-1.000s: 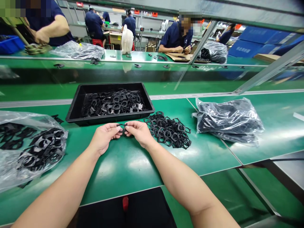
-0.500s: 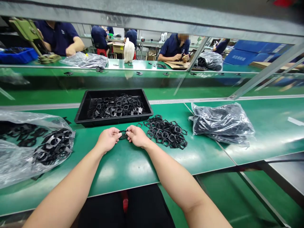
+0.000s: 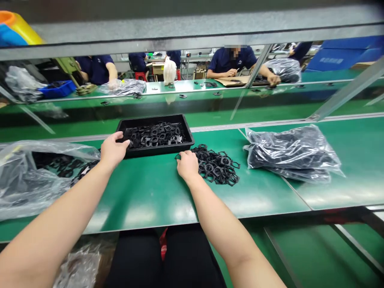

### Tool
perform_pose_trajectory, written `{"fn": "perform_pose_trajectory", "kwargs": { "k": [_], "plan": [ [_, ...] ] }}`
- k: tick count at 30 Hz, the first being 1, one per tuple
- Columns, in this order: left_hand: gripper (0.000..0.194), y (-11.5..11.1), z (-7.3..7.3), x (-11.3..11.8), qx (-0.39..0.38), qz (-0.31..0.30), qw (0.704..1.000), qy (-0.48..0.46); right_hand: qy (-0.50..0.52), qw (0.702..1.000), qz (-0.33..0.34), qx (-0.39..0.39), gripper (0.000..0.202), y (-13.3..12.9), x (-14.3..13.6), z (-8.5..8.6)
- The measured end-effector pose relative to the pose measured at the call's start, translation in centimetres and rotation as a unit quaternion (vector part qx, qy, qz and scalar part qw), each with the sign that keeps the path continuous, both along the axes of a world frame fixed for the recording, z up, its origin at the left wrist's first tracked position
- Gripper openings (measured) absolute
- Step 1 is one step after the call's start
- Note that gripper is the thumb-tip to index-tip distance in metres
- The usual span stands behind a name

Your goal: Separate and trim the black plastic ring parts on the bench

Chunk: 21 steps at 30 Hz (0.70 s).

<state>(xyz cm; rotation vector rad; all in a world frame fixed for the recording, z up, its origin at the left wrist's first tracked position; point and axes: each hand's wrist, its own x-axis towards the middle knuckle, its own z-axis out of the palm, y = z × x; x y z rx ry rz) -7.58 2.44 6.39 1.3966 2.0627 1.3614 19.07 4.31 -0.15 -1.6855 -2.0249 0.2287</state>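
My left hand [image 3: 114, 150] is at the left end of a black tray [image 3: 156, 151], thumb and fingers apart, nothing seen between them. Black plastic rings with flat tabs [image 3: 159, 134] lie heaped inside the tray. Just in front of the tray's right corner, my right hand [image 3: 188, 164] has its fingers curled down on a thin black plastic ring [image 3: 177, 157], partly hidden by the fingertips. That ring is at the left edge of a loose pile of black rings [image 3: 220, 166] on the green tabletop [image 3: 150, 192].
An open clear bag [image 3: 36, 176] of black parts lies at left, under my left forearm. Filled plastic bags [image 3: 291, 154] lie stacked at right. Behind a metal frame, co-workers sit at another bench with a white fan [image 3: 169, 72] and a blue bin [image 3: 58, 89].
My hands have parted from the ring they both held. The left moved up and left to the tray; the right moved right to the pile. The view has shifted slightly.
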Motion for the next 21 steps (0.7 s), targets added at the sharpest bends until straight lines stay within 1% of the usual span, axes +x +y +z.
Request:
{"fn": "perform_pose_trajectory", "kwargs": {
  "k": [1,2,3,5,7,8,10,11,13,15,17,19,21],
  "plan": [
    [0.047,-0.6,0.0,-0.8,-0.029,0.010,0.997,0.075,-0.026,1.000,0.006,-0.015,0.022,0.1,0.1,0.0],
    [0.039,-1.3,0.0,-1.8,-0.064,0.019,0.986,0.153,-0.045,0.999,0.013,-0.022,0.022,0.1,0.1,-0.1],
    [0.035,-2.1,0.0,-2.9,-0.103,0.027,0.969,0.223,-0.059,0.998,0.020,-0.025,0.022,0.2,0.2,-0.1],
    [0.034,-3.9,0.3,-5.3,-0.187,0.034,0.932,0.308,-0.073,0.997,0.028,-0.026,0.023,0.4,0.2,-0.2],
    [0.037,-5.5,0.7,-7.8,-0.255,0.053,0.896,0.359,-0.075,0.996,0.030,-0.027,0.024,0.6,0.1,-0.3],
    [0.038,-6.1,0.9,-8.9,-0.277,0.062,0.884,0.371,-0.072,0.997,0.025,-0.025,0.024,0.7,0.0,-0.4],
    [0.039,-7.0,1.1,-10.7,-0.308,0.064,0.869,0.382,-0.066,0.998,0.013,-0.017,0.026,0.9,-0.2,-0.5],
    [0.041,-7.3,1.0,-11.3,-0.317,0.055,0.865,0.386,-0.066,0.998,0.011,-0.012,0.026,1.0,-0.3,-0.6],
    [0.048,-7.5,0.5,-11.8,-0.327,0.016,0.855,0.403,-0.073,0.997,0.021,-0.008,0.025,1.0,-0.4,-0.6],
    [0.055,-7.5,-0.3,-11.7,-0.322,-0.034,0.843,0.430,-0.075,0.996,0.040,-0.012,0.022,0.9,-0.3,-0.7],
    [0.055,-7.4,-0.9,-11.5,-0.311,-0.066,0.834,0.451,-0.068,0.996,0.047,-0.016,0.021,0.8,-0.3,-0.6],
    [0.055,-7.3,-1.3,-11.4,-0.309,-0.071,0.831,0.458,-0.063,0.997,0.039,-0.019,0.025,0.6,-0.2,-0.4],
    [0.054,-7.4,-1.3,-11.6,-0.302,-0.065,0.833,0.458,-0.064,0.997,0.027,-0.020,0.029,0.5,-0.3,-0.3]
  ]
}}
